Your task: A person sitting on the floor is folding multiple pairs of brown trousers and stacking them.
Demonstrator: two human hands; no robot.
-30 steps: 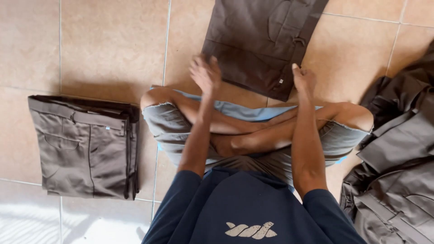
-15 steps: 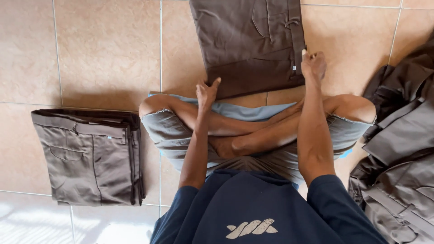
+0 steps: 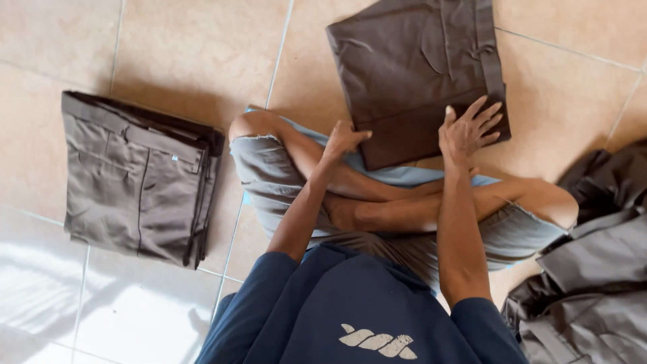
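Note:
I sit cross-legged on a tiled floor. A folded pair of dark brown trousers (image 3: 411, 67) lies in front of my knees. My right hand (image 3: 468, 128) rests flat on its near right corner, fingers spread. My left hand (image 3: 344, 139) hovers at the near left edge of the same trousers, fingers loosely curled, holding nothing. A stack of folded grey-brown trousers (image 3: 138, 178) lies to my left on the floor.
A heap of unfolded grey-brown garments (image 3: 593, 269) sits at my right side. A light blue cloth (image 3: 397, 176) lies under my legs. Beige floor tiles (image 3: 168, 47) surround me, with a bright sunlit patch (image 3: 101, 303) at lower left.
The folded brown trousers have shifted right and closer to my knees. My right hand went from gripping the edge to lying flat on it. My left hand has lowered and curled.

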